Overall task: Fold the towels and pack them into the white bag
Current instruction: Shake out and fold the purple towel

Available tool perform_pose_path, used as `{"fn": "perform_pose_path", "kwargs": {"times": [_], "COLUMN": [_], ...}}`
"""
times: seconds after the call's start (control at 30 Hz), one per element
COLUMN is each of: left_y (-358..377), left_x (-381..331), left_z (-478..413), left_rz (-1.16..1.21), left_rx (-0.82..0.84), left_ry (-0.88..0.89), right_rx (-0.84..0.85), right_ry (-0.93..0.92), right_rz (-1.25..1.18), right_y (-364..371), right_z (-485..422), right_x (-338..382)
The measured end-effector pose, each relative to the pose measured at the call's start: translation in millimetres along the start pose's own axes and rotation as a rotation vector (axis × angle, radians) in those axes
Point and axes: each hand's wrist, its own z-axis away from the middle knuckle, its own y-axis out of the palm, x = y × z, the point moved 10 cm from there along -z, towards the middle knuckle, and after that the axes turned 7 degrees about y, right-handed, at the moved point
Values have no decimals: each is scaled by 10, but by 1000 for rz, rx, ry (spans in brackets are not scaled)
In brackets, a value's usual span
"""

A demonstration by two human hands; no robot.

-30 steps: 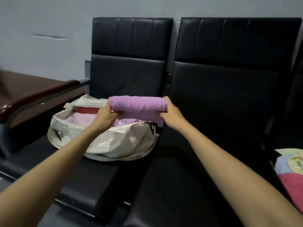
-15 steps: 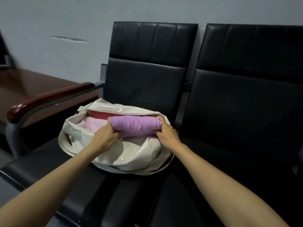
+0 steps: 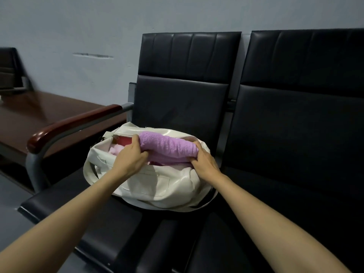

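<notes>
A white bag (image 3: 157, 186) lies open on the left black seat. A folded purple towel (image 3: 169, 147) sits in the bag's mouth. My left hand (image 3: 131, 156) grips its left end and my right hand (image 3: 205, 162) grips its right end. Under it, a pale pink towel (image 3: 116, 149) and a red towel (image 3: 124, 140) show inside the bag. The lower part of the purple towel is hidden by the bag's front wall.
Two black padded seats (image 3: 295, 154) stand side by side against a grey wall. A red-brown armrest (image 3: 74, 125) runs left of the bag. Beyond it is a dark wooden table (image 3: 39, 111). The bag's strap hangs at the seat's front.
Both hands have brought the purple towel from above the bag down into its opening. My view has swung left, so the towels at the right edge are out of sight.
</notes>
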Motion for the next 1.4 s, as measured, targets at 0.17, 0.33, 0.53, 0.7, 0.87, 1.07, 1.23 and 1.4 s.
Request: {"fn": "perform_pose_path", "kwargs": {"times": [0.17, 0.33, 0.53, 0.7, 0.87, 1.07, 1.23, 1.4], "left_y": [99, 363, 457, 287, 40, 718, 908, 386], "left_x": [103, 117, 506, 295, -202, -516, -411, -816], "left_z": [-135, -168, -146, -254, -197, 21, -13, 17], "left_rz": [-78, -78, -347, -30, 156, -262, -443, -180], "left_rx": [152, 408, 535, 169, -127, 344, 520, 141], "left_ry": [-54, -87, -245, -92, 442, 628, 516, 523], "right_rx": [134, 379, 329, 219, -123, 241, 331, 49], "right_ry": [-13, 184, 239, 218, -286, -190, -119, -61], "right_rz": [131, 109, 81, 422, 397, 441, 482, 386], "right_y": [-59, -17, 182, 184, -19, 323, 369, -430], "right_z": [-50, -132, -122, -113, -18, 49, 74, 210], "right_x": [41, -110, -207, -126, 365, 134, 119, -46]}}
